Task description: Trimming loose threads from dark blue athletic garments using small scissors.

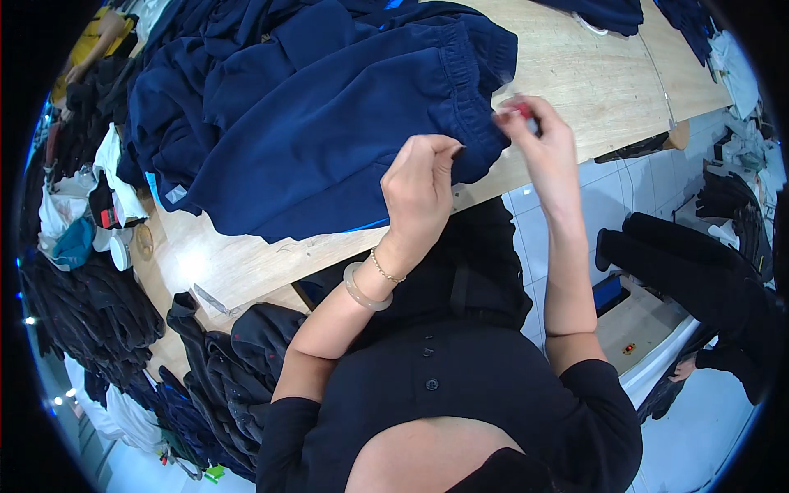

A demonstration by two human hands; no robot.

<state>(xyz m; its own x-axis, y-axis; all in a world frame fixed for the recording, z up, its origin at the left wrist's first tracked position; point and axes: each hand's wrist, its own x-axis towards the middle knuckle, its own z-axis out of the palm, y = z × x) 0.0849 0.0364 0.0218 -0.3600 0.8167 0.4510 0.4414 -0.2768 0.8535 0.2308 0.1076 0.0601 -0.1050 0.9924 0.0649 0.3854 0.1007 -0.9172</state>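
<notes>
Where the navy garment (329, 140) lies: left on table (608, 90).
Left hand (421, 181): fingertips pinched, contents unclear.
Right hand (544, 140): apart, closed around blurred red object (523, 108).

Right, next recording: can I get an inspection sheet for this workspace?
Surface: pale wood-grained table, largely covered by navy fabric on its left.
Job's things: navy garment with gathered waistband, lying beside both hands.
Clutter: dark garment stack and teal cloth at left.
Hands: left hand pinched, anything held unclear; right hand blurred, small red thing at its fingertips.
Cables: thin dark line below the table, possibly a cord.
Surroundings: tiled floor; another person's hand at lower right.
</notes>
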